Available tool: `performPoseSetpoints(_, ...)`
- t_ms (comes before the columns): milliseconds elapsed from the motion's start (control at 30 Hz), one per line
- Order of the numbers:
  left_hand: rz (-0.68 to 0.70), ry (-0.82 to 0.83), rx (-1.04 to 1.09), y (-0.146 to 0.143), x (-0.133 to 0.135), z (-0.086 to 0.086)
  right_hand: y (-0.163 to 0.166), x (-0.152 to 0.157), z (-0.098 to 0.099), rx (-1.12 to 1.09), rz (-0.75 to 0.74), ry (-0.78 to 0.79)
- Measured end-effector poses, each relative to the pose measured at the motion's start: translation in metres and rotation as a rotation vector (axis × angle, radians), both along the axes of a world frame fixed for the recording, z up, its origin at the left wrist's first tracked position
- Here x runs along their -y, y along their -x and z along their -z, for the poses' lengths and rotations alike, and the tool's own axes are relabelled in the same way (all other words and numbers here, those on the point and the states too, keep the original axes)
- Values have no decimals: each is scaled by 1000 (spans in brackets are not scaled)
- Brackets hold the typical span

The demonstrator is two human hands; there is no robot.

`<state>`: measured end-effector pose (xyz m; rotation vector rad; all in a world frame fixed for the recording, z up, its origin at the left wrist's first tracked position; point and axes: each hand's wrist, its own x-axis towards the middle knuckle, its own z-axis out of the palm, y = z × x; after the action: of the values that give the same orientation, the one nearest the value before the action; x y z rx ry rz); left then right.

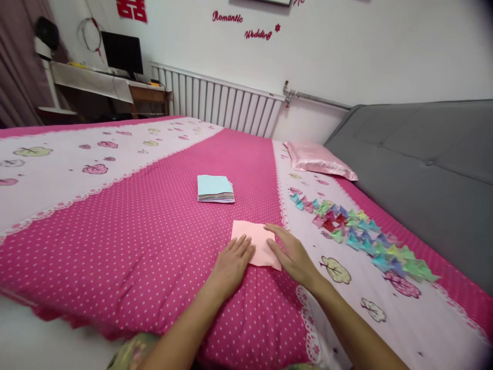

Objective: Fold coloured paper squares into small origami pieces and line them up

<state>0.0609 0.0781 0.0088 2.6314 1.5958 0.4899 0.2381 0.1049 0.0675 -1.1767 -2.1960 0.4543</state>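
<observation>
A pink square sheet of paper lies flat on the pink dotted bedspread. My left hand rests flat on its near left corner, fingers stretched out. Along the sheet's right edge my right hand presses down, fingers straight and together. Neither hand holds anything. Farther up the bed sits a stack of coloured paper squares with a light blue sheet on top. To the right, several small folded paper shapes in many colours lie in a long row.
A pink satin pillow lies at the head of the bed against a grey padded headboard. A white radiator lines the far wall. A desk with a dark monitor stands at the back left.
</observation>
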Motion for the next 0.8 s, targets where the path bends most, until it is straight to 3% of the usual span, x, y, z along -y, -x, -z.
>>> performPoseSetpoints(100,-19,15,-22,-1,0,4,30,-18,15,29,-168,59)
performPoseSetpoints(200,-29,33,-17,-1,0,4,49,-35,44,138,-255,138)
performPoseSetpoints(367,-37,78,0,-2,0,5,38,-48,77,339,-160,135)
performPoseSetpoints(600,-58,131,-24,-2,-2,7,10,-51,85,422,61,125)
performPoseSetpoints(800,-27,207,-23,1,1,-3,-3,-46,90,425,222,120)
